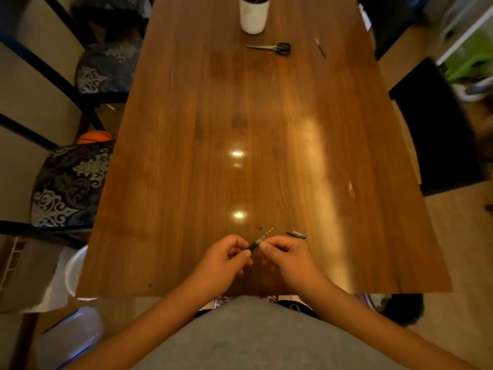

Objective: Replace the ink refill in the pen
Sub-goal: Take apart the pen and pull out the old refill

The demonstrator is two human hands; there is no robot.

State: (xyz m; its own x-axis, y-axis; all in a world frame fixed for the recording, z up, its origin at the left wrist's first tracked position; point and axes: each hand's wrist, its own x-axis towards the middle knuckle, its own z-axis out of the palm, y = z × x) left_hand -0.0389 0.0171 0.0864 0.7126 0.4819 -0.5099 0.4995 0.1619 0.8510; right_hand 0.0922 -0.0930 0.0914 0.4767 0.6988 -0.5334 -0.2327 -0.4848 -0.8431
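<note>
Both hands meet over the near edge of the wooden table (pixel 186 182). My left hand (pixel 226 259) grips the dark barrel of the pen (pixel 257 242), which slants up and to the right. My right hand (pixel 286 256) pinches the same pen at its metal front section, where a thin refill tip pokes out. A small dark pen part (pixel 296 234) lies on the table just right of my right hand. A tiny dark speck (pixel 260 228) sits on the wood just beyond the tip. Another pen-like stick (pixel 320 48) lies far away at the back right.
Scissors (pixel 270 48) with black handles and a white cylindrical container (pixel 253 14) stand at the far end of the table. Patterned chairs (pixel 72 182) line the left side. A black chair (pixel 432 124) is on the right.
</note>
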